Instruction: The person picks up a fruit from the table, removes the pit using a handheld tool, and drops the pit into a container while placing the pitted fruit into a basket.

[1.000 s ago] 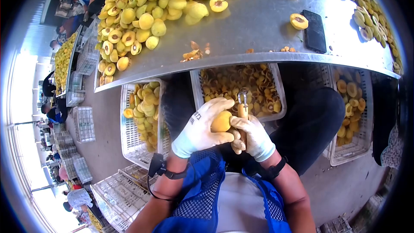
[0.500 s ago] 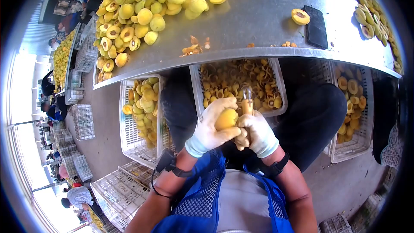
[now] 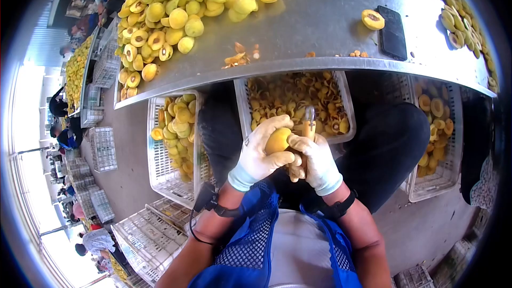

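In its white glove, my left hand (image 3: 257, 156) is closed around a yellow peach half (image 3: 278, 141), its rounded skin side facing up. My right hand (image 3: 316, 161), gloved as well, grips a pitting tool (image 3: 309, 122) by its wooden handle; a metal loop sticks up from the top. The right thumb and fingers meet the peach's right edge. Both hands are above my lap, in front of a white crate (image 3: 348, 108) of peach scraps and pits. The cut face of the held peach is hidden.
A metal table (image 3: 298, 37) crosses ahead, bearing a heap of peach halves (image 3: 176, 18), a black phone (image 3: 392, 33) and bits of pit (image 3: 237, 58). Crates of peaches stand at left (image 3: 160, 165) and right (image 3: 453, 165). Other people work far left.
Both hands have risen slightly. My right thumb and fingers have shifted up against the peach's edge, and the tool has moved a little right.
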`<state>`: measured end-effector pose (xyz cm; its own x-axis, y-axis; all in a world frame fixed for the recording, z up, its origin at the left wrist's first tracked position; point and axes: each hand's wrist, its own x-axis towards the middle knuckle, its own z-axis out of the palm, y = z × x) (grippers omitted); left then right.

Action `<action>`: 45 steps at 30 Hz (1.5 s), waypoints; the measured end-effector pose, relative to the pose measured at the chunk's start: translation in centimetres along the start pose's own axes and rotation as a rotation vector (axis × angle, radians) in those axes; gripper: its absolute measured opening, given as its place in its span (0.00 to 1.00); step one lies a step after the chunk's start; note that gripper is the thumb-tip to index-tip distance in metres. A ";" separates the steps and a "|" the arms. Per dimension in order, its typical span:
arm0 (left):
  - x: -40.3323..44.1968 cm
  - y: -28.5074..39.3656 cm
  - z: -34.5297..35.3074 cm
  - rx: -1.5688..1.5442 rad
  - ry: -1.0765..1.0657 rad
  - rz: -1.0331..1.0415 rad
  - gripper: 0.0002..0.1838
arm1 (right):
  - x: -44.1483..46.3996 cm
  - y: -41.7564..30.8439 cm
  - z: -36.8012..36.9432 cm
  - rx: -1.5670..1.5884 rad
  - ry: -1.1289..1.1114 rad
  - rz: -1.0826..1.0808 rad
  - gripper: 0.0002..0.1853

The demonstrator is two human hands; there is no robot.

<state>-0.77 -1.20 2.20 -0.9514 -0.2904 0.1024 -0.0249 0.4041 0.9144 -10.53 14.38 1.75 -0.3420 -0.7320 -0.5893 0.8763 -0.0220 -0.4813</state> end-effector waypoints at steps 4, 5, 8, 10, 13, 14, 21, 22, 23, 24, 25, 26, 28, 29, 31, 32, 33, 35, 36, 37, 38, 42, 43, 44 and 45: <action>-0.3 -1.1 0.9 -0.354 0.089 -0.095 0.37 | -0.1 0.0 0.5 -0.212 0.060 -0.021 0.09; -0.1 -1.8 0.9 -0.364 0.128 -0.087 0.36 | -0.3 -0.2 0.8 -0.264 0.059 -0.013 0.08; 0.6 -1.3 1.3 -0.845 0.227 -0.242 0.42 | -0.5 -0.3 1.7 -0.524 0.067 -0.082 0.09; 0.5 -2.1 0.9 -0.884 0.201 -0.244 0.44 | -0.5 0.1 1.9 -0.624 0.076 -0.120 0.11; 0.6 -1.8 0.5 -0.917 0.184 -0.270 0.46 | -0.5 0.4 2.0 -0.744 0.065 -0.204 0.12; 0.6 -1.5 0.5 -0.924 0.181 -0.281 0.47 | -0.3 0.7 1.8 -0.773 0.070 -0.230 0.12; 0.7 0.5 1.0 -0.191 0.192 -0.260 0.35 | 0.7 2.5 0.2 -0.946 0.016 -0.379 0.12; 0.7 0.5 0.9 -0.155 0.190 -0.246 0.34 | 0.8 2.6 0.1 -0.997 -0.013 -0.398 0.12; 0.6 0.5 0.8 -0.119 0.189 -0.231 0.34 | 0.7 2.6 0.0 -1.003 -0.017 -0.380 0.12; 0.6 0.5 0.8 -0.083 0.187 -0.216 0.33 | 0.6 2.6 0.0 -1.009 -0.020 -0.362 0.12; 0.5 0.5 0.7 -0.094 0.185 -0.225 0.32 | 0.5 2.5 0.1 -1.015 -0.023 -0.345 0.13; 0.5 0.7 0.7 -0.105 0.184 -0.234 0.32 | 0.5 2.3 0.2 -1.013 -0.022 -0.296 0.13; 0.3 0.4 0.5 -0.170 0.163 -0.271 0.30 | 0.4 2.1 0.3 -1.004 -0.020 -0.199 0.13; 0.1 0.0 0.4 -0.225 0.145 -0.300 0.29 | 0.5 2.4 0.1 -1.018 -0.024 -0.211 0.13; -0.1 -0.3 0.4 -0.253 0.132 -0.317 0.28 | 0.6 2.8 -0.2 -1.035 -0.028 -0.227 0.13; -0.1 -0.3 0.5 -0.226 0.137 -0.306 0.28 | 0.6 2.9 -0.2 -1.038 -0.027 -0.228 0.13; -0.1 -0.3 0.5 -0.199 0.142 -0.295 0.28 | 0.5 2.8 -0.1 -1.028 -0.020 -0.220 0.13; -0.1 -0.3 0.5 -0.191 0.156 -0.294 0.27 | 0.6 2.8 -0.1 -1.026 -0.014 -0.261 0.12; -0.1 -0.4 0.7 -0.188 0.162 -0.293 0.27 | 0.7 3.0 -0.3 -1.034 -0.014 -0.309 0.12; 0.0 -0.4 1.0 -0.243 0.200 -0.300 0.27 | 0.8 3.2 -0.5 -1.042 -0.013 -0.356 0.12; 0.1 -0.4 1.4 -0.297 0.239 -0.305 0.27 | 0.8 3.4 -0.5 -1.047 0.003 -0.422 0.11; 0.3 0.1 2.2 -0.452 0.313 -0.304 0.31 | 0.9 3.8 -0.1 -1.062 0.060 -0.585 0.10; 0.3 0.1 2.1 -0.388 0.302 -0.291 0.31 | 0.9 3.7 -0.1 -1.065 0.074 -0.602 0.09; 0.3 0.1 1.9 -0.324 0.292 -0.278 0.31 | 0.9 3.8 -0.1 -1.059 0.080 -0.585 0.10; 0.2 0.0 1.8 -0.260 0.281 -0.265 0.32 | 1.0 3.9 -0.2 -1.052 0.086 -0.567 0.10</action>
<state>-1.52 0.30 1.54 -0.8017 -0.5924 -0.0790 -0.1443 0.0636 0.9875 -7.52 13.73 -0.85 -0.6469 -0.7489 -0.1440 -0.0996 0.2702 -0.9576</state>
